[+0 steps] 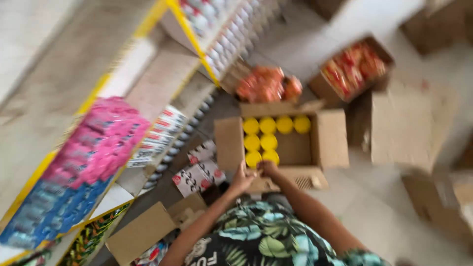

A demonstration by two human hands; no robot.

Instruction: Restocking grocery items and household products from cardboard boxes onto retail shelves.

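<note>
Two hands, our left hand point(242, 180) and right hand point(266, 169), meet at the near edge of an open cardboard box point(329, 139) on the floor; motion blur keeps us from telling whether either grips anything. Inside, yellow round lids point(268, 134) fill the left part in rows. Beyond it, two boxes hold orange-red packets point(266, 83), their print unreadable. Left of us, shelves with yellow edging point(189, 37) carry pink packs point(106, 143) and white-and-red cartons point(197, 177).
</note>
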